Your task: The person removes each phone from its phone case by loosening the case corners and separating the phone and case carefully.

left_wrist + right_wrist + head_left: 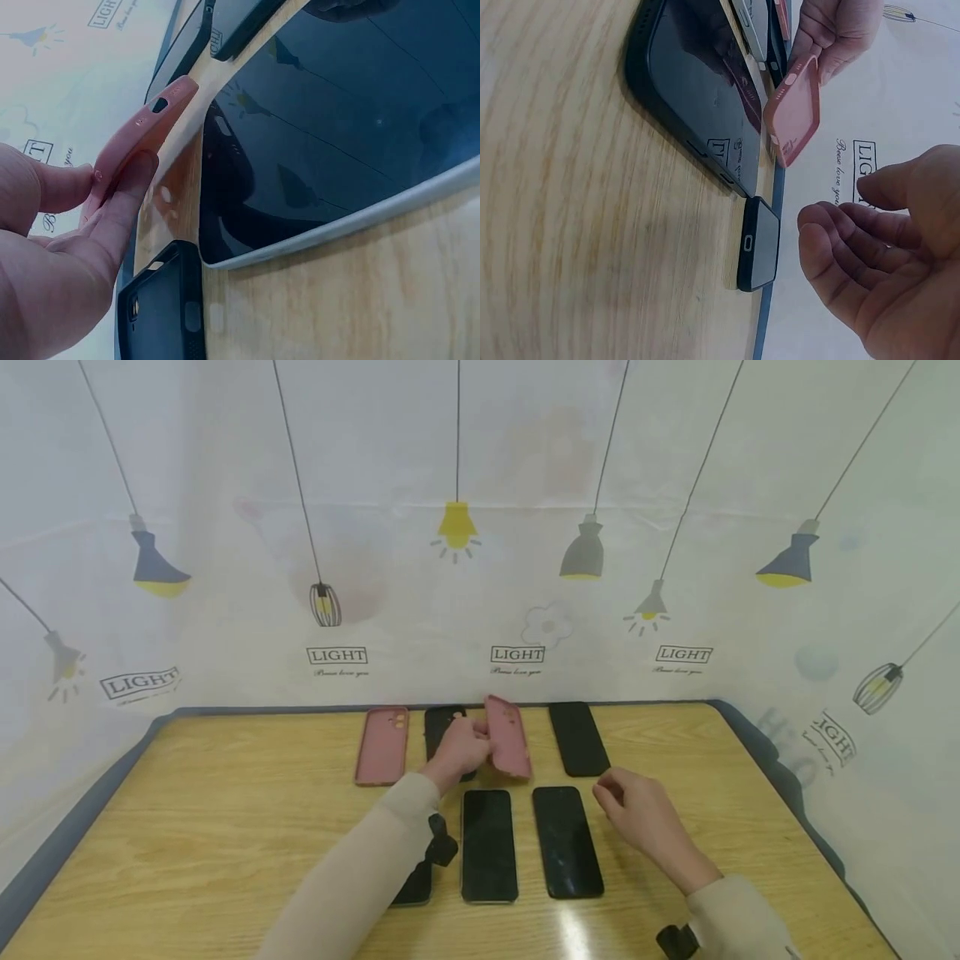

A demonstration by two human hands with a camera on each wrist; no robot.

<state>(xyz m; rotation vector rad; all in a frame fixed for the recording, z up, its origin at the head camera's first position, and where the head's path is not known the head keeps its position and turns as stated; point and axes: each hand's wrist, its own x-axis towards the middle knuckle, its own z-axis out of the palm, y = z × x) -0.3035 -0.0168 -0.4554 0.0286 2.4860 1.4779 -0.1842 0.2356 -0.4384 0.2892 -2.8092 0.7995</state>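
A pink phone case (509, 739) is tilted up off the table at the back, pinched at its left edge between the thumb and fingers of my left hand (461, 748). In the left wrist view, the thumb lies on one face of that case (142, 124) and fingers on the other. My right hand (642, 808), fingers loosely curled around nothing, hovers near the front corner of a black phone case (580, 739). Partly behind my left hand lies another black case (437, 727). Left of it is a second pink case (382, 747).
In front of the cases lie a silver-edged phone (489, 847) and a black phone (567, 843), screens up. My left sleeve covers most of a third phone (414, 890). A lamp-printed sheet (420, 635) rises behind the wooden table (187, 827).
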